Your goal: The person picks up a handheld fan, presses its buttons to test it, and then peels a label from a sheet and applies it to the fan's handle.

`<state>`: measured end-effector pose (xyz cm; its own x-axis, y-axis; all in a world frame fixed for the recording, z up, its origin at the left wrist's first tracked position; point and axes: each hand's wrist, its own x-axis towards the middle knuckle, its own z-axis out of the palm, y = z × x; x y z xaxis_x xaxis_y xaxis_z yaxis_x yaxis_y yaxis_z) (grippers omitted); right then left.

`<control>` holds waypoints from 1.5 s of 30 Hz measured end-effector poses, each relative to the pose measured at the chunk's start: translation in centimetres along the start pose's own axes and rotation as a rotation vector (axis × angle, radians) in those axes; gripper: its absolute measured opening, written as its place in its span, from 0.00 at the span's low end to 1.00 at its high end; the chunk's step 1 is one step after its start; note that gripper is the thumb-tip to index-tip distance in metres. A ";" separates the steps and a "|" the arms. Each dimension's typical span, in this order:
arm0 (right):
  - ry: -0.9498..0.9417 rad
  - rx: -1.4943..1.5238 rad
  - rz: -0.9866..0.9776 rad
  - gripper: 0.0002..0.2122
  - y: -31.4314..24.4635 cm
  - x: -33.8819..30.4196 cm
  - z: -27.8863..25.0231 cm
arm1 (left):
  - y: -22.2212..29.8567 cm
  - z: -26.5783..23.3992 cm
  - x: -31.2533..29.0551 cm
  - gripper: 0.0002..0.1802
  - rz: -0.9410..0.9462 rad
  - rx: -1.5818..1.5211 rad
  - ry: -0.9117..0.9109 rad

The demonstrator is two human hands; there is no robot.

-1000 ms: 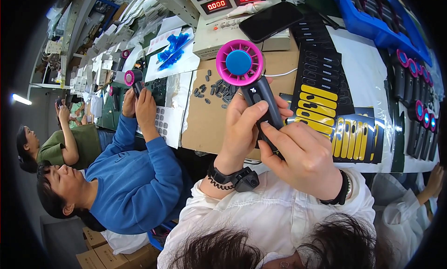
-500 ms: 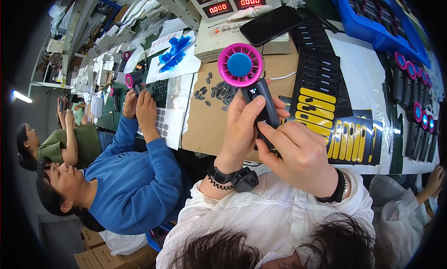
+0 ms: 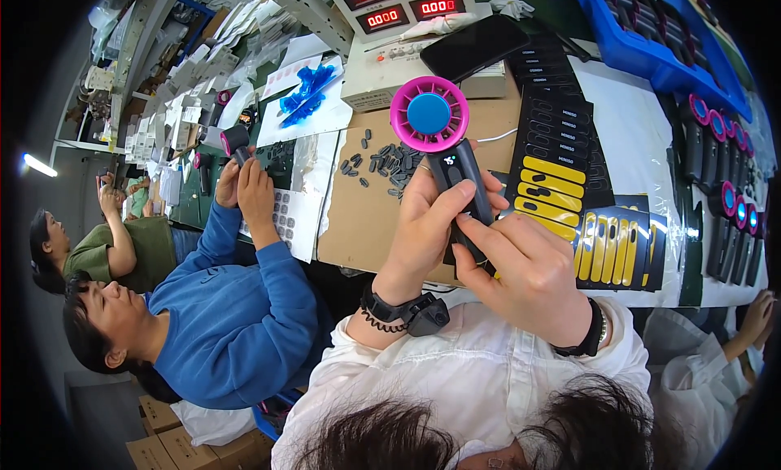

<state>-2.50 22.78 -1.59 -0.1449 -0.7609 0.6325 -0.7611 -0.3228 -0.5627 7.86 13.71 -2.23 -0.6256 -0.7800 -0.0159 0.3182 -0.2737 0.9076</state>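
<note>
A handheld fan (image 3: 429, 115) with a pink ring grille, a blue centre and a dark grey handle is held upright over the table's edge. My left hand (image 3: 433, 214) wraps round its handle, thumb lying on the front below a small lit display. My right hand (image 3: 525, 267) meets the lower handle with index finger and thumb; the handle's bottom end is partly hidden behind these fingers. Beyond the fan, several small dark grey oval pieces (image 3: 396, 163) lie scattered on a brown cardboard sheet (image 3: 346, 226).
Black-and-yellow sticker sheets (image 3: 553, 177) lie to the right. Behind stand a power supply with red digits (image 3: 382, 19) and a black phone (image 3: 474, 45) on a pale box. A blue crate (image 3: 651, 47) and several fans (image 3: 728, 202) occupy the far right. Left, a blue-sleeved person (image 3: 244, 307) handles another fan.
The fan has shifted slightly to the right along with both my hands. My left thumb has slid a little lower on the handle. My grip otherwise looks the same.
</note>
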 end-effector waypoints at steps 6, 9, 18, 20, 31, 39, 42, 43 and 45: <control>0.014 0.009 0.004 0.13 0.1 -0.1 -0.1 | -0.2 0.0 0.1 0.23 -0.030 -0.030 -0.021; 0.008 0.019 0.010 0.12 0.2 -0.1 -0.4 | -0.3 -0.4 0.1 0.24 -0.027 -0.026 -0.056; 0.068 0.036 -0.003 0.12 0.3 0.4 -1.5 | 0.6 -0.3 0.4 0.24 -0.085 -0.046 -0.183; 0.048 0.045 -0.001 0.12 0.2 0.3 -1.8 | 0.5 -0.3 0.3 0.24 -0.100 -0.035 -0.194; -0.061 0.213 -0.035 0.14 0.3 0.6 -3.4 | 0.3 -0.9 -0.2 0.24 -0.096 -0.177 -0.270; -0.017 0.276 -0.097 0.13 0.7 1.0 -3.4 | 0.8 0.2 0.0 0.31 0.057 -0.212 -0.316; 0.014 0.289 -0.097 0.13 0.2 1.1 -3.2 | 0.4 -0.1 -0.3 0.33 -0.038 -0.412 -0.338; 0.020 0.293 -0.093 0.13 0.1 1.2 -3.1 | 0.4 -0.2 -0.4 0.34 -0.079 -0.512 -0.343; 0.048 0.317 -0.093 0.13 -0.2 1.3 -3.1 | 0.7 -0.1 -0.5 0.36 -0.111 -0.518 -0.334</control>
<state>-4.49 23.61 1.00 -0.1199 -0.6950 0.7089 -0.5387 -0.5543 -0.6345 8.44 13.87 -1.59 -0.8371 -0.5360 0.1094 0.4900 -0.6458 0.5856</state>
